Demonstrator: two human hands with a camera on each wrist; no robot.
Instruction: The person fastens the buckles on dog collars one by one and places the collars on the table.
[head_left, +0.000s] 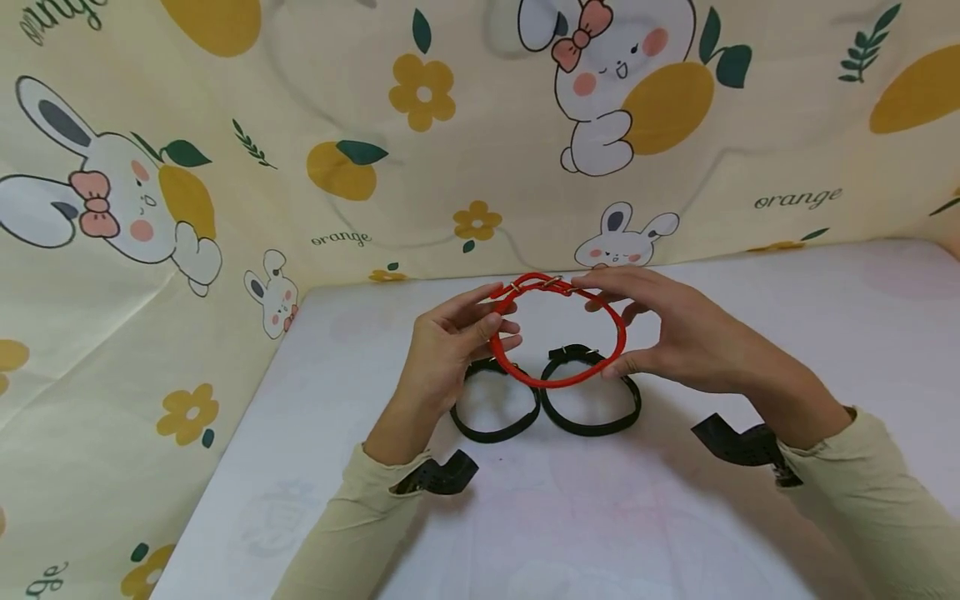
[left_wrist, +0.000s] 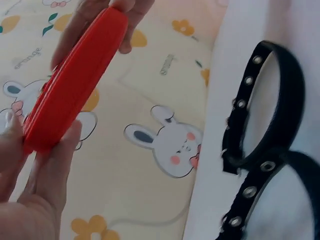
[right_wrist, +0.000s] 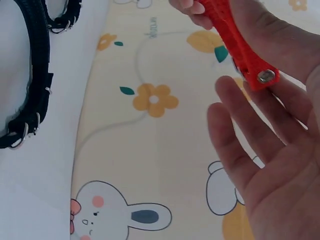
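- The red collar (head_left: 558, 332) is hanging buckled in a loop above the table (head_left: 750, 517), held between both hands in front of the person.
- It is looking light and flexible, likely a thin strap that keeps its ring shape only while closed; the surface seems smooth, so a pinch across the flat band near the buckle should be holding best.
- The left hand (head_left: 450, 350) is pinching the loop's left side between thumb and fingers.
- The right hand (head_left: 675, 333) is grasping the right side, fingertips curling at the buckle.
- Two black collars (head_left: 547, 400) are lying side by side, just touching, on the table beneath.
- A rabbit-print cloth (head_left: 225, 167) is hanging behind.
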